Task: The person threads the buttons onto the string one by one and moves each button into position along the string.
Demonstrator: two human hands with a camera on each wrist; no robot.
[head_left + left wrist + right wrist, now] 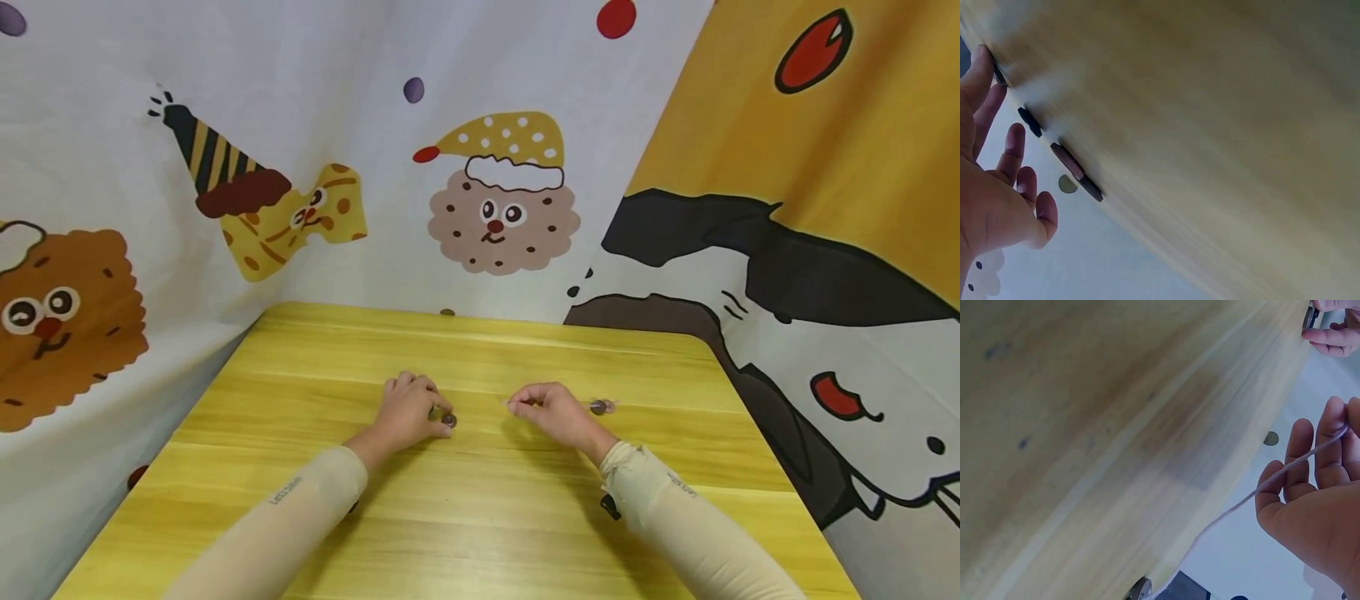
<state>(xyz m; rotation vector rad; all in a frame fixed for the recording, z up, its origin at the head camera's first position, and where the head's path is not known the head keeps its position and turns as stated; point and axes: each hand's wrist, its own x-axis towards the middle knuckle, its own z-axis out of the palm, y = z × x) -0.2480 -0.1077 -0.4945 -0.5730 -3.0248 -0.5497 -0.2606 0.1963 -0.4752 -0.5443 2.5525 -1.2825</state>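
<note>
In the head view my left hand (408,414) reaches down to the wooden tabletop and pinches a small dark round disc (449,421) between thumb and index finger. The left wrist view shows the left hand (997,187) with thumb and index finger on a dark disc (999,74); its other fingers are spread loosely. To the right, my right hand (555,410) pinches the end of a thin pale string (1235,506) between thumb and index finger. The string trails past the palm to a dark round piece (1140,589) at the bottom of the right wrist view.
A dark disc (597,407) lies on the wooden table (465,517) right of the right hand, beside a pinkish piece (610,406). More thin flat pieces, one black (1030,122) and one brownish (1067,160), show in the left wrist view. Behind hangs a printed cloth (360,50).
</note>
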